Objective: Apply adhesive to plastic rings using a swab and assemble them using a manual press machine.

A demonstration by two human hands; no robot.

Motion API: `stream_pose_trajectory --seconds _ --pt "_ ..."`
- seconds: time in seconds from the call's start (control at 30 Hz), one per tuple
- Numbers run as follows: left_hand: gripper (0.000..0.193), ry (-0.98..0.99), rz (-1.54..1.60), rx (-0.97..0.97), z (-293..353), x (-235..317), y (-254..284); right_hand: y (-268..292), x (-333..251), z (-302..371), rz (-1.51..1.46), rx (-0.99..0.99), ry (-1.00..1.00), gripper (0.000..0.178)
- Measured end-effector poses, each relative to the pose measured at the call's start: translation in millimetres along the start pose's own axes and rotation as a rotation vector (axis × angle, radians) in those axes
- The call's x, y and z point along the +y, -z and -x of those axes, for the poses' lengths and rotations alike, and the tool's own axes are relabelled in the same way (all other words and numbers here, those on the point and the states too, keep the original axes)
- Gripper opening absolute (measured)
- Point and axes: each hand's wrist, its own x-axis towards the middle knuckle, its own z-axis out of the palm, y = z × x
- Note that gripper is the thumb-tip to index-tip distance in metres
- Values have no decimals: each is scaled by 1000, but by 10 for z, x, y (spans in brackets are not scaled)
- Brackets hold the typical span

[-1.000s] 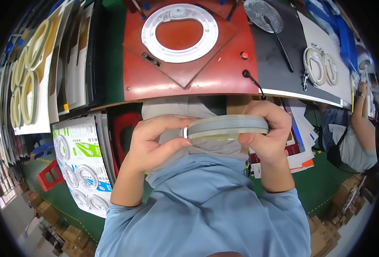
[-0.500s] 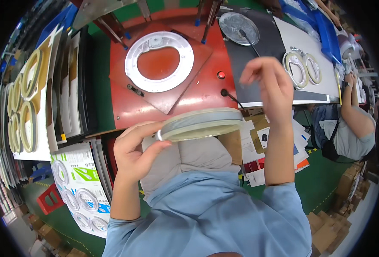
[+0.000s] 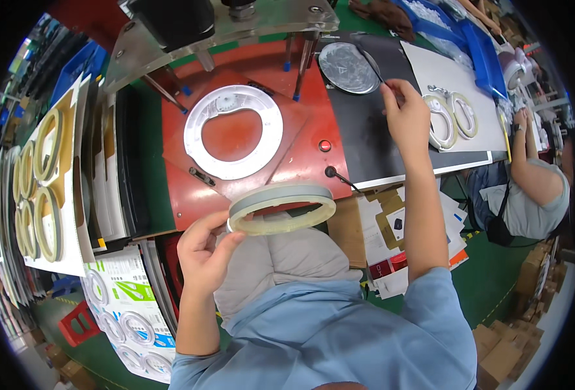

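Note:
My left hand (image 3: 203, 250) pinches the left edge of a pale cream and grey ring (image 3: 281, 195), held tilted above my lap at the bench's front edge. Out to the right, my right hand (image 3: 405, 117) has its fingertips closed on the end of a thin black stick (image 3: 372, 65), perhaps a brush; its tip is too small to make out. The stick slants over a round, whitish-smeared metal dish (image 3: 347, 68). A white ring-shaped part (image 3: 196, 143) lies flat on the red bench plate (image 3: 300, 162), left of the dish.
Metal posts and a clear plate (image 3: 268, 23) overhang the red plate's far side. A red button (image 3: 325, 145) and black cable (image 3: 339, 175) are near its right edge. Finished-looking rings (image 3: 466, 117) lie on grey board at right. Stacked boards (image 3: 73, 169) with rings stand left. A person sits far right.
My right hand has reached out to the black stick and closed on its end; the stick has shifted. The ring in my left hand is tipped, showing more of its inside. The view has shifted too.

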Motion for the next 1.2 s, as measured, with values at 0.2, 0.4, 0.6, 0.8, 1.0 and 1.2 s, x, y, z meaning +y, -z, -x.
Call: stream_pose_trajectory --seconds 0.2,0.4,0.6,0.8,1.0,1.2 --pt "35 5 -8 5 2 -49 24 -172 -38 -289 150 4 164 23" --pt "39 -12 -21 18 18 -112 61 -223 -80 -274 227 -9 172 22" --pt "39 -34 -34 13 4 -126 58 -251 -108 -304 212 -15 195 23" --pt "39 -46 -22 5 3 -82 17 -160 -84 -246 221 -34 177 21" --pt "38 -43 0 15 23 -36 13 -59 -70 -176 252 -105 290 21" --pt "38 -305 -262 -35 -2 431 44 477 -114 88 -112 -154 81 26"
